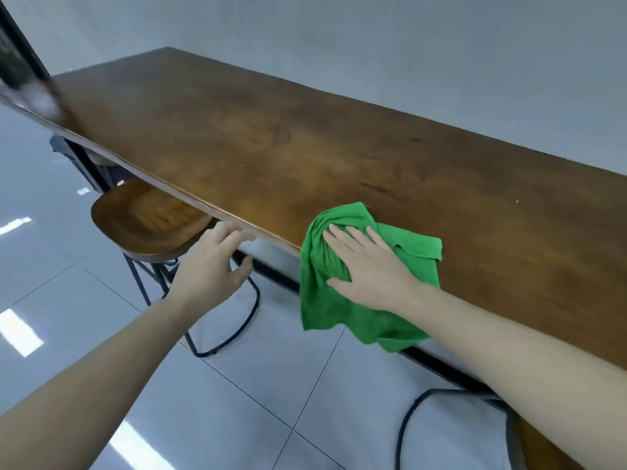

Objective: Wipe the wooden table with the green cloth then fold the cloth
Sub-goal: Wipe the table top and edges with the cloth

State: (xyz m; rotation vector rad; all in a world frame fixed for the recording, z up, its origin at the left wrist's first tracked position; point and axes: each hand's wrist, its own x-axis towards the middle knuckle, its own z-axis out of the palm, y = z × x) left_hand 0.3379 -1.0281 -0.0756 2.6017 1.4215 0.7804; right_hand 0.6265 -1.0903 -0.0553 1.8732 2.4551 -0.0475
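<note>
A long wooden table [271, 137] runs from the far left to the near right. The green cloth [342, 317] lies bunched on its near edge, with its lower part hanging over the side. My right hand [369, 266] presses flat on the cloth, fingers spread and pointing toward the far left. My left hand [213, 262] hovers just off the table's near edge, fingers apart, fingertips at the edge, holding nothing.
A wooden stool [149, 222] with black metal legs stands tucked under the table edge, left of my left hand. A second black stool frame [410, 412] shows at the lower right. The floor is glossy grey tile. A dark post stands at the far left.
</note>
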